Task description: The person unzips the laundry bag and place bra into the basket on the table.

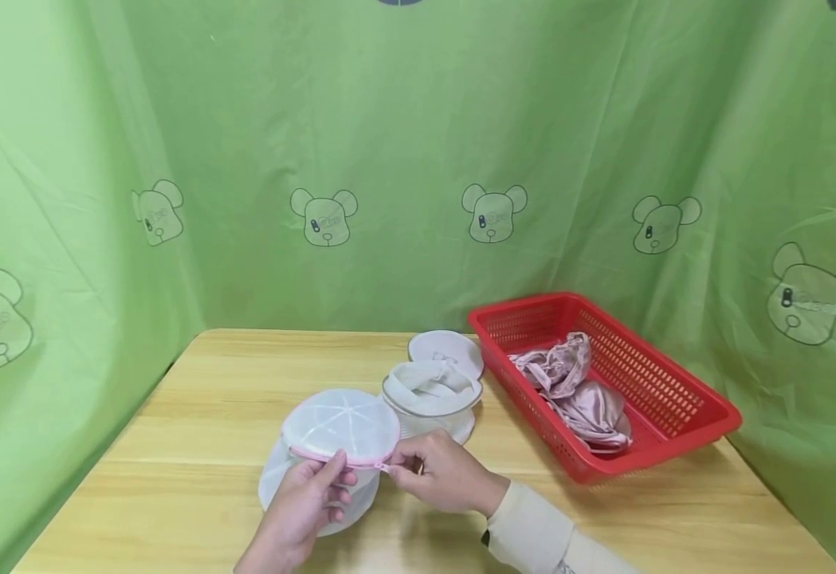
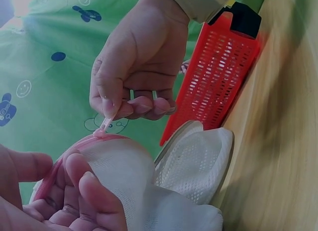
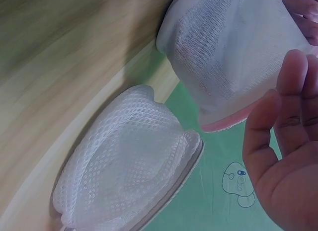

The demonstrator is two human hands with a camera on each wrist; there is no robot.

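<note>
A white mesh laundry bag with a pink zipper round its round top stands near the table's front. My left hand grips the zipper edge at the front, thumb on top and fingers below. At the right end of that edge, my right hand pinches the pink zipper pull between thumb and forefinger. Just behind the right hand sits a second white mesh bag with grey trim, its round lid folded back. Its coarser mesh shows in the right wrist view.
On the right of the wooden table a red plastic basket stands at an angle. Crumpled pinkish satin fabric lies inside it. A green curtain with bear-head prints hangs behind and at both sides.
</note>
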